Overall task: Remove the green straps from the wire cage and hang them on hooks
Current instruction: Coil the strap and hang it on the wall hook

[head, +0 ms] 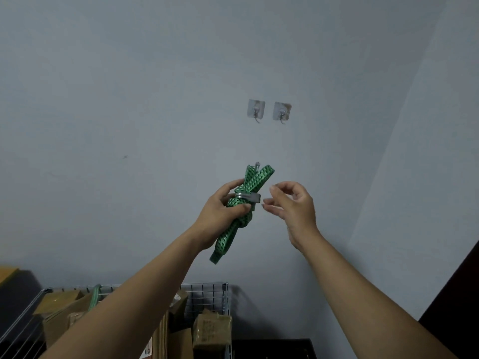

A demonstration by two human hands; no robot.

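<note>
- Centrally, against a plain, matte grey-blue wall [129, 99], the left hand [220, 208] grips a green strap [252, 181] that is folded into a bundle.
- Its fingers and thumb curl round the middle of the bundle, with the thumb pressed across the front.
- The green strap is a flat woven band with a dark dotted pattern. Several loops stick up above the fist, and a doubled tail hangs slanting down below it.
- A flat, dull silver metal clasp [248, 196] lies across the bundle just above the thumb, and a small metal tip pokes out at the top of the loops.
- The right hand [295, 211] holds nothing. Its fingers are loosely bent, with thumb and forefinger apart, and the fingertips sit just beside the end of the metal clasp. A narrow gap appears to separate them.
- Above the hands on the wall are the first hook [256, 110] and the second hook [282, 111], side by side. Each is a small curved metal prong on a square, clear, glossy sticky pad, and neither has anything on it.
- The held strap is below the hooks and apart from them.
- At the bottom edge stands the wire cage [207, 294], a grid of thin pale metal rods.
- Brown cardboard boxes [212, 330] are packed inside it, some with printed labels.
- A second strap [93, 299], of the same green weave, runs over the cage's top rim at the far side and down across the boxes.
</note>
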